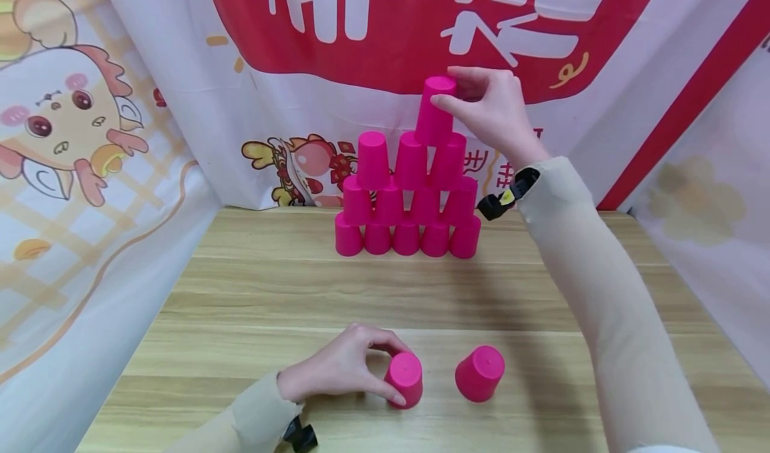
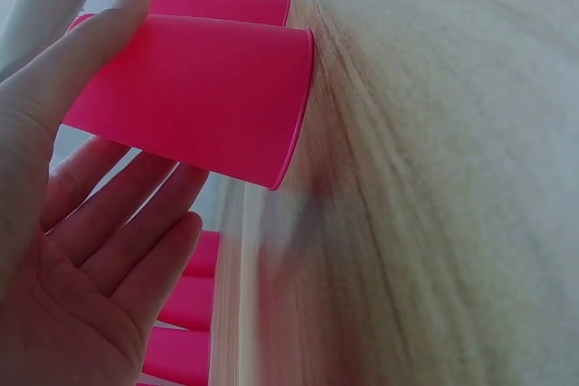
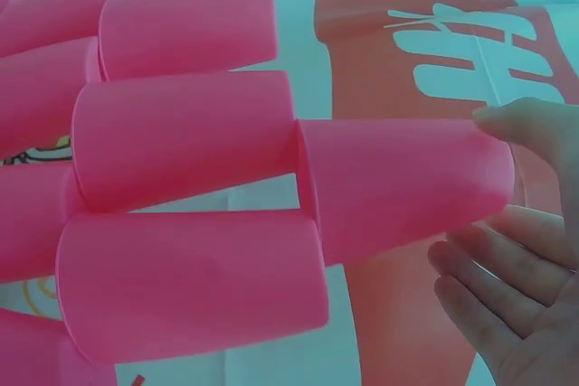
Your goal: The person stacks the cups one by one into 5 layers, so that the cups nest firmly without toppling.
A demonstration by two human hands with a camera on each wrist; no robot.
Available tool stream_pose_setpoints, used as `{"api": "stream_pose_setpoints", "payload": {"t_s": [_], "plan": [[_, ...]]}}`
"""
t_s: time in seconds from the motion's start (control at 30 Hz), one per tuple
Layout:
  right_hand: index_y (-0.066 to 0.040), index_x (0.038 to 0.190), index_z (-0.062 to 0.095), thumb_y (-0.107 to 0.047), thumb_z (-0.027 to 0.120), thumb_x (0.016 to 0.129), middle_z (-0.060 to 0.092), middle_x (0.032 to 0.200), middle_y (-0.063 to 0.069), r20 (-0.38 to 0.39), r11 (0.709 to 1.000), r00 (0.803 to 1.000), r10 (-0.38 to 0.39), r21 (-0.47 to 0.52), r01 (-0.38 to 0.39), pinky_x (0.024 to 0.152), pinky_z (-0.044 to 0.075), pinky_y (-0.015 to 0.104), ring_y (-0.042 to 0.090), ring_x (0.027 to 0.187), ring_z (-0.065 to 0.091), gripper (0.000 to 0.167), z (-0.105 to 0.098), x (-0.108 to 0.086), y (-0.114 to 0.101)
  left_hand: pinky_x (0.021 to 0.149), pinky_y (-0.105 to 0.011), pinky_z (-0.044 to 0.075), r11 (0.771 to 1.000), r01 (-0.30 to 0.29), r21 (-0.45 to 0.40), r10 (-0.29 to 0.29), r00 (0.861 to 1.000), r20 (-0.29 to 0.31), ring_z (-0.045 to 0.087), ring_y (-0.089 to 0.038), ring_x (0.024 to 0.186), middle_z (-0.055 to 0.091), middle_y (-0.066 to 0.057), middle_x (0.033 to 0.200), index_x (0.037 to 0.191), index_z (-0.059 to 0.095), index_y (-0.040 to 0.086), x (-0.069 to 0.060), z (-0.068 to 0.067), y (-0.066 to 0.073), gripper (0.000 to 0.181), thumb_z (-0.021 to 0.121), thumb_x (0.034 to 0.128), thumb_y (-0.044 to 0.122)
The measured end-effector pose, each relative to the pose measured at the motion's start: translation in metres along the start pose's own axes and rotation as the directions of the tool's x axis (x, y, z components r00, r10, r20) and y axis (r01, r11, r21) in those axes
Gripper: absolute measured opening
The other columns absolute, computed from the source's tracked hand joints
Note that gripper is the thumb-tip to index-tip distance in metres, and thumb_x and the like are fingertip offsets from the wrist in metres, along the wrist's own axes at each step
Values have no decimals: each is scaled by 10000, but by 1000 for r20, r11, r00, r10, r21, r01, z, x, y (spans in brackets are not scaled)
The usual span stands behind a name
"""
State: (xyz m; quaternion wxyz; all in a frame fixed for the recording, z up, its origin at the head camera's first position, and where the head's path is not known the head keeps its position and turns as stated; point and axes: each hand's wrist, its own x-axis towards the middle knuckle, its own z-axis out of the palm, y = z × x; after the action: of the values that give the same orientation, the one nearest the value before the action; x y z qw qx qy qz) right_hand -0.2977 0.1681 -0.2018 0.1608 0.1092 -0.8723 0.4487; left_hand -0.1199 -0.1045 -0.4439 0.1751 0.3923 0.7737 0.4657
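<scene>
Inverted pink cups form a tiered stack point(image 1: 388, 206) at the back of the table in the head view. At its top right, my right hand point(image 1: 496, 109) pinches the upper end of a pink cup point(image 1: 434, 120). In the right wrist view that cup point(image 3: 407, 183) rests its rim across two cups of the tier below. Near the front, my left hand point(image 1: 345, 366) holds another inverted pink cup point(image 1: 404, 379) between thumb and fingers. The left wrist view shows this cup point(image 2: 194, 97) at the tabletop. One more inverted cup point(image 1: 480, 373) stands just to its right, untouched.
The wooden table point(image 1: 252, 292) has a printed cloth backdrop point(image 1: 373, 52) behind it and cloth walls at both sides. In the third tier, a cup point(image 1: 373, 159) stands at the left, beside the two under the top cup. Black wrist cameras point(image 1: 508, 196) sit on both sleeves.
</scene>
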Motion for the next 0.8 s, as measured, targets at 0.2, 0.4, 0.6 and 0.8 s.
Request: {"api": "stream_pose_setpoints", "payload": {"t_s": [0.2,0.4,0.6,0.8], "plan": [[-307,1450,585,-517,796,847,632,1363,-73,-35,999,999,-23,36,25,977,518,304,151,1189,624,673,-12,-15,4,987,-353,505,1000,14,-6,-14,1000,-1,649,-38,1032,701,195,1092,1177,717,313,-1,0,0,470,908,761,421],[-338,1468,558,-518,776,865,617,1384,-91,1,996,997,-83,-41,83,988,518,341,142,1234,603,666,-24,-45,9,990,-369,506,1000,16,-5,-16,1000,-11,649,-38,1032,702,198,1089,1173,716,319,-2,0,0,469,910,758,420],[-334,1447,584,-502,775,876,630,1370,-81,112,982,983,-143,-104,155,970,528,463,130,1246,577,625,-27,-87,35,1008,-423,493,999,48,-17,-49,998,-32,642,-56,1061,701,189,1110,1191,709,330,-3,-3,1,480,900,765,440],[-231,1423,619,-432,806,875,646,1345,-35,205,987,970,-131,-66,147,1009,474,562,178,1257,564,613,-16,-131,68,1030,-514,462,997,73,1,-72,984,-161,626,-64,1115,693,191,1153,1250,703,288,2,-29,9,545,887,770,470]]}}
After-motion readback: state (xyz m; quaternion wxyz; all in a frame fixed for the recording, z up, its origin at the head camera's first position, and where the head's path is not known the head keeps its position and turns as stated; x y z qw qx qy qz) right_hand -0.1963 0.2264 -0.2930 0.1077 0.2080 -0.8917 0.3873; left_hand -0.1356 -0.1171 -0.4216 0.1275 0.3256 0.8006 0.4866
